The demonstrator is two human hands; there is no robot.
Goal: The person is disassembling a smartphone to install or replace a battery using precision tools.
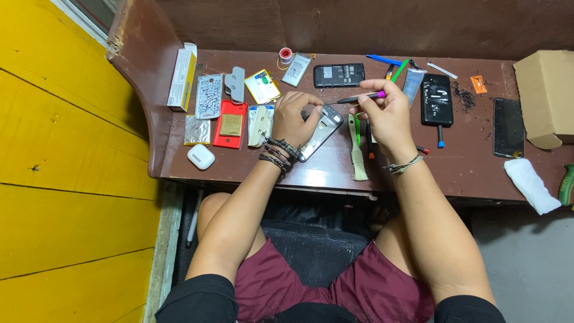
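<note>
Phone lies gripped by left hand; right hand pinches a screwdriver over it.

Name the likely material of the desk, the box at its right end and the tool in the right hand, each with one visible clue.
Desk: probably wood under glossy brown paint; it reflects light and is chipped at the top-left corner.
Box: plain cardboard, matte tan.
Tool in the right hand: seemingly a dark metal shaft with a purple plastic collar.
</note>
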